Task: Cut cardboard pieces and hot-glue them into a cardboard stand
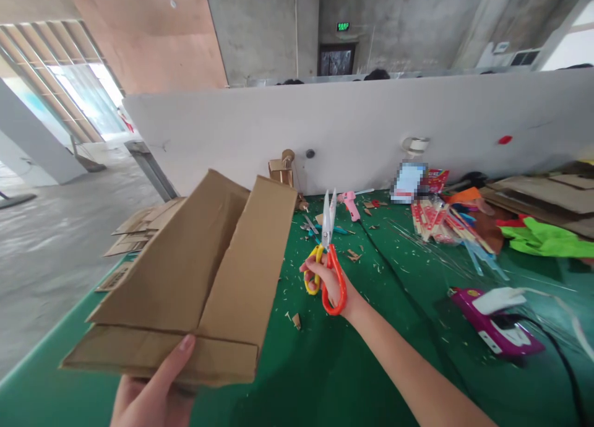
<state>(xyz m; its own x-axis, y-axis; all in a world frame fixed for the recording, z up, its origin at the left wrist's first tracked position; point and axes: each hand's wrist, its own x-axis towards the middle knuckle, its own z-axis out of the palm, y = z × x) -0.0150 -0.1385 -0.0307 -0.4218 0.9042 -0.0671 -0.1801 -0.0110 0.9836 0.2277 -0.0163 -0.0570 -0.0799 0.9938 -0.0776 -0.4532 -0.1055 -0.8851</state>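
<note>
My left hand [160,383] grips a large folded piece of brown cardboard [171,260] by its lower edge, thumb on top and the other fingers hidden beneath. The cardboard is tilted above the table's left side, with a gap between its two upper flaps. My right hand [327,275] holds a pair of scissors [333,284] with one yellow and one red handle loop. Their blades point up and away, slightly parted, to the right of the cardboard and not touching it.
Small scraps litter the green table [297,383]. Further back lie a pink glue gun [351,205] and its black cable. A purple power strip [496,322], wrapped sticks [436,219], green cloth [547,236] and stacked cardboard [552,195] are on the right. A white partition [223,142] closes the far side.
</note>
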